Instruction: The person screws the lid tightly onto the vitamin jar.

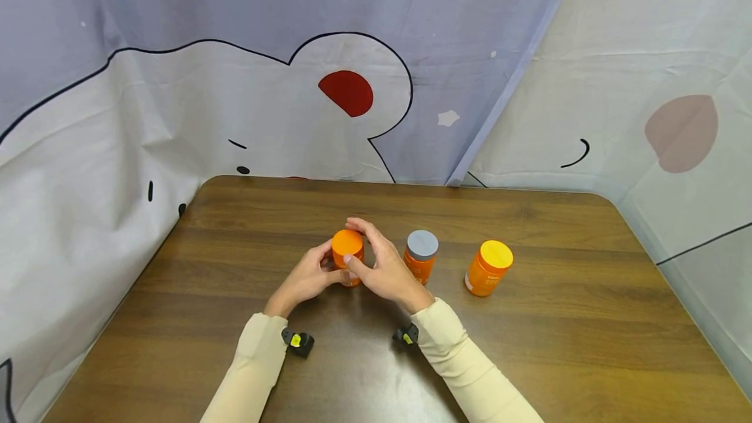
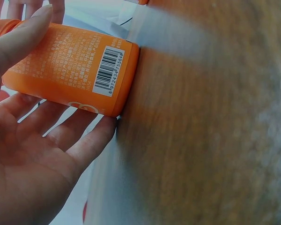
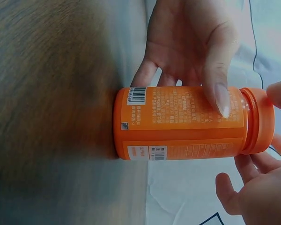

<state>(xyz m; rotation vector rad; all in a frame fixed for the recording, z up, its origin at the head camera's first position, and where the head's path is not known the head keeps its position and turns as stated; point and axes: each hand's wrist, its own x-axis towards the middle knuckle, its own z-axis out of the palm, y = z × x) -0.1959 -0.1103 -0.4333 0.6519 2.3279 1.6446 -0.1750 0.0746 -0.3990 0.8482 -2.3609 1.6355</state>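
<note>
An orange plastic pill bottle (image 1: 348, 260) with an orange lid (image 3: 263, 122) stands upright on the table. Printed text and a barcode cover its side. My left hand (image 1: 308, 277) grips the bottle's body, its thumb (image 2: 30, 35) along one side and its fingers curved behind. From the other side, my right hand (image 1: 384, 271) holds the lid between thumb and fingers. A narrow ring of neck shows between lid and body in the right wrist view. Just right of my right hand is an orange bottle with a grey lid (image 1: 422, 245), partly hidden by that hand.
Farther right stands another orange bottle with a yellow lid (image 1: 496, 254). All three bottles share the brown wood-grain table (image 1: 576, 318). A printed curtain (image 1: 247, 109) hangs behind and beside the table.
</note>
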